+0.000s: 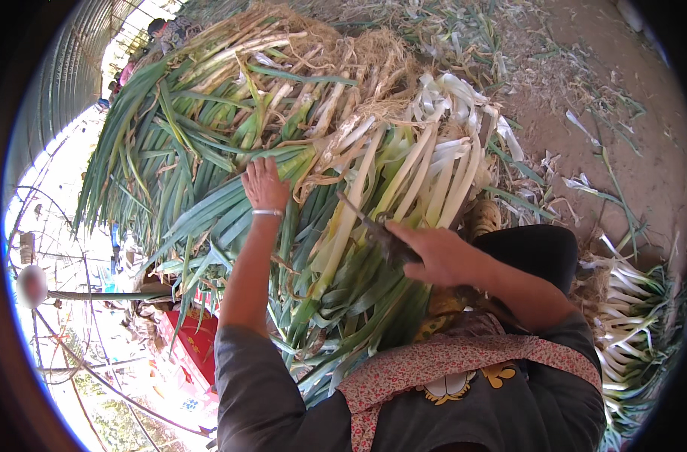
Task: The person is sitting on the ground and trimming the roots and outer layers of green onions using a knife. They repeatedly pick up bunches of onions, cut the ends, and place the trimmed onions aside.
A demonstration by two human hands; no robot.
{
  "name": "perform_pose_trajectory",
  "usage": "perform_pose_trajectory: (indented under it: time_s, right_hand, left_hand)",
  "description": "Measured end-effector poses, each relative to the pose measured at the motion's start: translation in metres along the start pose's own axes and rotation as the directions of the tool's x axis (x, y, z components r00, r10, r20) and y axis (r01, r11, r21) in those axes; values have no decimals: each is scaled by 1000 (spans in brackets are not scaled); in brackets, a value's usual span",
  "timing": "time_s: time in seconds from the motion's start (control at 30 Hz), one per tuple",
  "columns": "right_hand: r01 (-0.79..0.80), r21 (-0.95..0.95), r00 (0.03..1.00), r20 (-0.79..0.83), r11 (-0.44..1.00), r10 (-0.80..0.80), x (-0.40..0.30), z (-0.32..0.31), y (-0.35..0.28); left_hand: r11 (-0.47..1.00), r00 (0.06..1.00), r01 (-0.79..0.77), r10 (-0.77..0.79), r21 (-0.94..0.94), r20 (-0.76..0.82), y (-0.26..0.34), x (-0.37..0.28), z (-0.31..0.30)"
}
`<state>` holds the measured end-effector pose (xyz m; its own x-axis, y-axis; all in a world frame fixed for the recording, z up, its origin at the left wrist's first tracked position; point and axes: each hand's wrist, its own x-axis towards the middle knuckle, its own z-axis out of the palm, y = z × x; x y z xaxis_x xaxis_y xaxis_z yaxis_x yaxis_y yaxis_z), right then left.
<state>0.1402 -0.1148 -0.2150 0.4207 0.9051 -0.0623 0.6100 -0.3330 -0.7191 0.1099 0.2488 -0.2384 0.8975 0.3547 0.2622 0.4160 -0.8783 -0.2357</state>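
My left hand (266, 185) lies palm down on the green leaves of an unpeeled leek (326, 158), whose root end points up and right. Whether the fingers grip the leaves cannot be seen. My right hand (442, 254) is wrapped around a dark hand tool (377, 230) with a thin rod-like tip, resembling an air blow gun. Its tip points up and left, over several pale-stemmed leeks (414, 178). Torn whitish skins (448, 93) hang about their upper ends. Beyond my left hand spreads a large heap of rooted, soil-stained leeks (253, 107).
Pale, cleaned leeks (625, 327) lie stacked at the lower right. Leaf scraps (580, 183) litter the dirt floor (620, 124). A red box (193, 342) stands at lower left near a pole (109, 295). Another person (174, 31) is beyond the heap; someone else appears at far left.
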Motion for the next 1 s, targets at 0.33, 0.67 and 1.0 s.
perform_pose_trajectory:
  time_s: [0.33, 0.67, 1.0]
  right_hand:
    - [-118, 114, 991, 84, 987, 108, 27, 6, -16]
    - [135, 157, 989, -83, 978, -123, -1, 32, -29]
    - [-183, 44, 979, -79, 982, 186, 83, 5, -7]
  left_hand:
    - [999, 832, -13, -13, 43, 555, 16, 24, 3]
    - [973, 771, 164, -23, -163, 637, 11, -61, -75]
    - [777, 861, 381, -100, -501, 499, 21, -125, -51]
